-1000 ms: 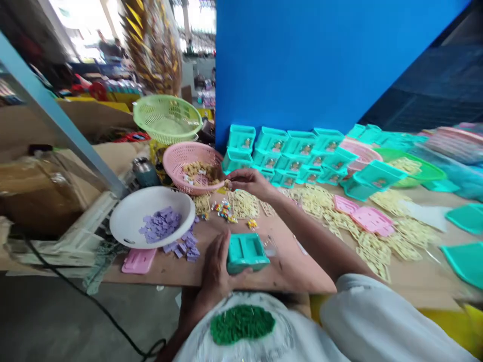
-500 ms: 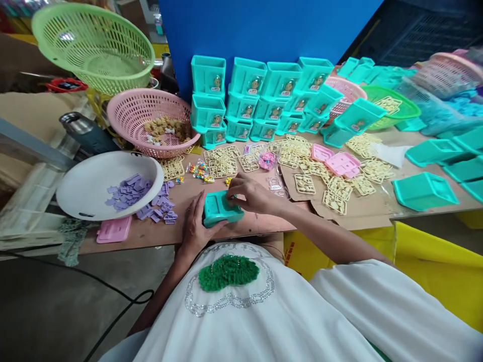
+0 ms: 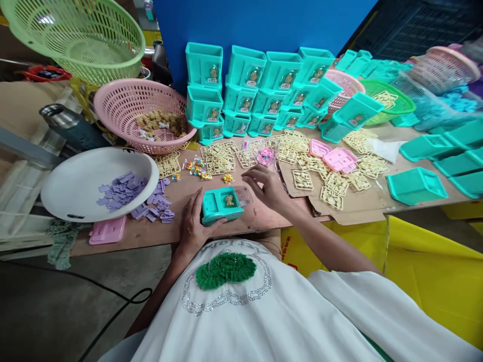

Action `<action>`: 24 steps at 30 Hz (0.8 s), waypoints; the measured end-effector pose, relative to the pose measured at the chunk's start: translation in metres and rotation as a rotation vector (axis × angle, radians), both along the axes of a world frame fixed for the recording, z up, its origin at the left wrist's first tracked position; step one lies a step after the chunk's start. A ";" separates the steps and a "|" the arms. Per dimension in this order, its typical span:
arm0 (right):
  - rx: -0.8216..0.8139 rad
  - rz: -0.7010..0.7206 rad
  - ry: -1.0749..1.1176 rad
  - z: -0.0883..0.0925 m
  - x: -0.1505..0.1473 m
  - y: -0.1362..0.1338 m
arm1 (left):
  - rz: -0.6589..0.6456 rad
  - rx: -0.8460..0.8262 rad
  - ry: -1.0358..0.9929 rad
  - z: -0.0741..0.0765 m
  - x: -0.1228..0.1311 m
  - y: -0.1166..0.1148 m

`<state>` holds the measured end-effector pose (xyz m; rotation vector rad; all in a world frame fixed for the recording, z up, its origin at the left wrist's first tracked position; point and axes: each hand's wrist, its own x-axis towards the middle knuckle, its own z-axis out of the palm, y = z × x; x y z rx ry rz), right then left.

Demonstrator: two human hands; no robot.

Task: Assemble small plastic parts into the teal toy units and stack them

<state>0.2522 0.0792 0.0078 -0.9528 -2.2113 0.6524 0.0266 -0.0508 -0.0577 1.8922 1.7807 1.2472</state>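
Observation:
My left hand [image 3: 196, 217] is wrapped around a turquoise plastic box [image 3: 212, 202] lying on its side at the table's near edge. In the box's right-hand recess sits a small tan figure [image 3: 229, 200]. My right hand [image 3: 267, 187] hovers just right of the box, fingers bent and apart, with nothing visible in them. Below its fingertips, against the box's right end, lies a clear plastic cover [image 3: 245, 196]. Small colourful pieces [image 3: 228, 178] lie just beyond the box.
Stacked turquoise boxes [image 3: 241, 100] stand behind. At left are a pink basket [image 3: 113, 115] with tan and white figures, and a white bowl [image 3: 71, 181] with purple parts. Cream part frames [image 3: 302, 179] and pink trays [image 3: 340, 159] lie right of centre; more turquoise boxes [image 3: 415, 186] lie far right.
My right hand has lifted off the box and moved right, uncovering the tan figure in the recess. My left hand keeps its hold on the box. The view has shifted slightly.

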 end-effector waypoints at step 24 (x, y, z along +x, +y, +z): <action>-0.233 0.145 0.271 0.007 -0.007 -0.056 | 0.035 -0.038 -0.037 -0.004 0.000 0.000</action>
